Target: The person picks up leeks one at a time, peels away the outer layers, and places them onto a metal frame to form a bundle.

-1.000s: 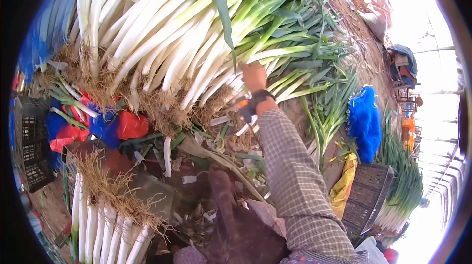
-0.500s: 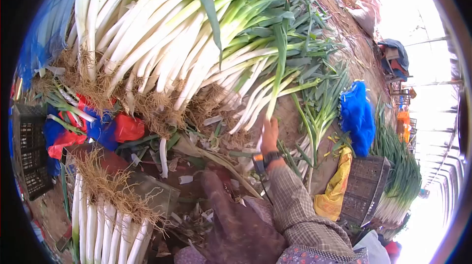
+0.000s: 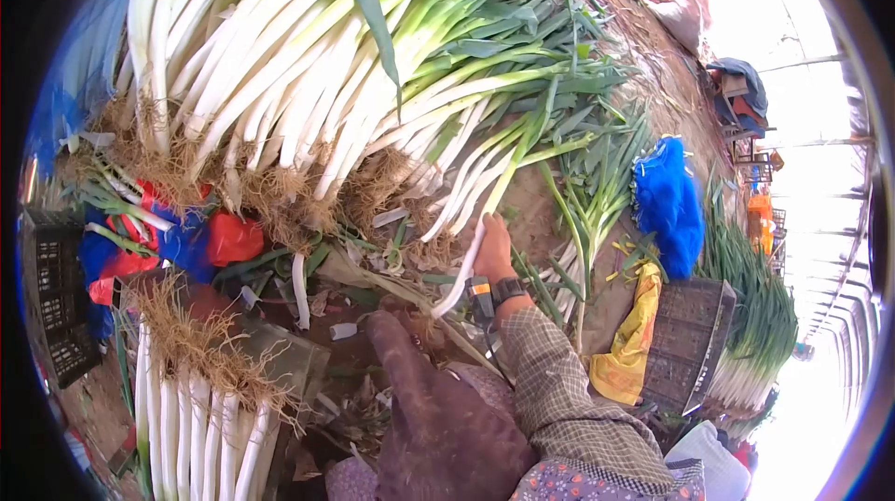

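My right hand (image 3: 494, 249) is closed around a single leek (image 3: 461, 275). Its white root end points down towards me, and its green leaves reach up to the right. A black watch is on that wrist, and a small black and orange device (image 3: 481, 299) sits beside it. Just beyond the hand lies a large heap of leeks (image 3: 317, 91), white stems and bushy roots towards me. My left hand does not show. A dark brown cloth-covered shape (image 3: 447, 417), apparently my leg, fills the bottom middle.
Several leeks with roots upward (image 3: 200, 426) stand at lower left. A black crate (image 3: 58, 291) is at the far left. To the right are a yellow sack (image 3: 626, 343), a blue net bag (image 3: 669, 207), another dark crate (image 3: 685, 338) and more leeks (image 3: 746, 315).
My right hand has drawn slightly left and nearer to me with the leek, whose white root end now shows more fully below the hand. The view has shifted a little.
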`<state>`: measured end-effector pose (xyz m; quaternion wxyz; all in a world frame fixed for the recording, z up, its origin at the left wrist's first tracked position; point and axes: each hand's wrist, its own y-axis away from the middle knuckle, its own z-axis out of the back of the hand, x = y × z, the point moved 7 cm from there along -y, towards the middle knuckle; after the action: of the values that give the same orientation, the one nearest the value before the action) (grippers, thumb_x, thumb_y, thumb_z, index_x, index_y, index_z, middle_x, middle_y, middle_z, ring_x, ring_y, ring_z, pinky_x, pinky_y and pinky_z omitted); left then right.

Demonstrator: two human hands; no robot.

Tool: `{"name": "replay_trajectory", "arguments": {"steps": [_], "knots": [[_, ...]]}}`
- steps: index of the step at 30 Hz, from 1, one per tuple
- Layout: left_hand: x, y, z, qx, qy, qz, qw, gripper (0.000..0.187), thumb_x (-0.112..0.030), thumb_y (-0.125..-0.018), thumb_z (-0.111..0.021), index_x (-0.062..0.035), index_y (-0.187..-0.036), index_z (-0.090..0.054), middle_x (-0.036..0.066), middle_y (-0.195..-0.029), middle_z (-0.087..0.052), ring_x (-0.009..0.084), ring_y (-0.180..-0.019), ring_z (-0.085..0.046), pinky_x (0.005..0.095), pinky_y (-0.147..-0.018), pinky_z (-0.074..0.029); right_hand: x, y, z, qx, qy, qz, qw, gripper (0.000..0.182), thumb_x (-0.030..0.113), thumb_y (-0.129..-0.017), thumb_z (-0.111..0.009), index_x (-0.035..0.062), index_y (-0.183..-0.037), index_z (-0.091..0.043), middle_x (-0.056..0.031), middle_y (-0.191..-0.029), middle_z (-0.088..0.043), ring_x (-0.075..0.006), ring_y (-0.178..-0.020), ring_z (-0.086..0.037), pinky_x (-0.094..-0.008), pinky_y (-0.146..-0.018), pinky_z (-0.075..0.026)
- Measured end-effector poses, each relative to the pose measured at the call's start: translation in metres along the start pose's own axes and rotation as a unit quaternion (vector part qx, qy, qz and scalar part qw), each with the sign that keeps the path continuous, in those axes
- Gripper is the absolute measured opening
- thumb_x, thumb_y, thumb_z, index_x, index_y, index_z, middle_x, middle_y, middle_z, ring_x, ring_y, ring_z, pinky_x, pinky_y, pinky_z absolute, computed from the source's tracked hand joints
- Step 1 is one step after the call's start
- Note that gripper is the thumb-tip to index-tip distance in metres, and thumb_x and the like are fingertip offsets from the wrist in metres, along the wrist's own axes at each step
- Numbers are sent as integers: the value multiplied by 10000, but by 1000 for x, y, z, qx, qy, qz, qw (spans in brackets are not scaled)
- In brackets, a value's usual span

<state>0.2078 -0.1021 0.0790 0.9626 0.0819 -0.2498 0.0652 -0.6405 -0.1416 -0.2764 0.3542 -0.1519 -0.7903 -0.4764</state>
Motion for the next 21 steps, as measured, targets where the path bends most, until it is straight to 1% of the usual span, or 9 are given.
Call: {"name": "replay_trajectory", "arguments": {"steps": [3, 9, 10, 11, 12, 14, 15, 18, 21], "knots": [[21, 3, -34, -68, -19, -70, 995, 363, -262, -1033, -451, -38, -1284, -589, 180, -1283, -599, 299, -1253, -526, 421, -1097, -395, 19, 15, -18, -14, 45, -22, 999, 100, 144, -939, -484, 127, -1034, -457, -31, -796, -507, -135, -599, -485, -299, -484, -431], [-14, -13, 0, 99, 66, -31, 992, 419, -319, -1030, -440, -7, -1245, -620, 228, -1284, -592, 353, -1222, -535, 428, -1069, -391, 124, 83, 5, 75, 184, 15, 980, 79, 113, -908, -527, 134, -947, -461, 7, -739, -475, -95, -577, -461, -267, -424, -366], [3, -14, -27, 58, 234, 10, 970, 411, -282, -1044, -389, -26, -1318, -558, 236, -1348, -504, 387, -1295, -411, 450, -1100, -296, 142, 94, 21, 78, 238, 29, 968, 60, 136, -910, -531, 124, -943, -483, 9, -727, -474, -105, -577, -464, -270, -449, -383], [-12, -11, -7, -65, 245, -45, 966, 342, -134, -969, -445, 4, -1240, -602, 226, -1070, -568, 392, -1033, -521, 466, -911, -422, 166, 104, 44, 51, 313, 106, 942, 74, 176, -919, -543, 120, -949, -505, 12, -738, -479, -118, -598, -476, -262, -493, -402], [-13, -15, -18, -63, 281, -22, 957, 348, -75, -890, -486, -10, -1202, -625, 213, -1050, -574, 388, -976, -533, 472, -861, -433, 195, 104, 65, 46, 494, 210, 843, 90, 202, -933, -549, 119, -963, -533, 19, -755, -485, -116, -642, -480, -266, -547, -416], [-31, -6, 17, -97, 256, 3, 962, 351, -76, -840, -531, -69, -1166, -661, 178, -961, -592, 369, -927, -552, 475, -828, -439, 241, 147, 74, 163, 403, 180, 882, 164, 162, -950, -517, 93, -1092, -565, 31, -831, -533, -83, -743, -507, -290, -602, -443], [-38, -3, 30, -133, 238, -15, 962, 332, -96, -835, -556, -111, -1142, -681, 152, -926, -605, 345, -914, -564, 459, -817, -446, 272, 183, 50, 120, 628, 315, 701, 187, 145, -952, -504, 103, -1128, -551, 44, -809, -529, -66, -677, -501, -260, -552, -428], [-44, 9, 53, -170, 238, 12, 956, 278, -221, -856, -595, -193, -1114, -695, 84, -897, -604, 300, -929, -578, 457, -850, -431, 318, 263, 20, 55, 490, 178, 852, 541, 189, -944, -496, 145, -1462, -346, 36, -689, -466, -73, -521, -460, -231, -387, -374], [-42, 13, 52, -166, 238, 35, 956, 240, -261, -874, -575, -162, -1071, -671, 80, -942, -616, 286, -982, -575, 462, -889, -417, 332, 390, -91, 152, 571, 309, 745, 571, 206, -936, -488, 151, -1487, -348, 26, -726, -471, -52, -508, -442, -199, -373, -362]]}}
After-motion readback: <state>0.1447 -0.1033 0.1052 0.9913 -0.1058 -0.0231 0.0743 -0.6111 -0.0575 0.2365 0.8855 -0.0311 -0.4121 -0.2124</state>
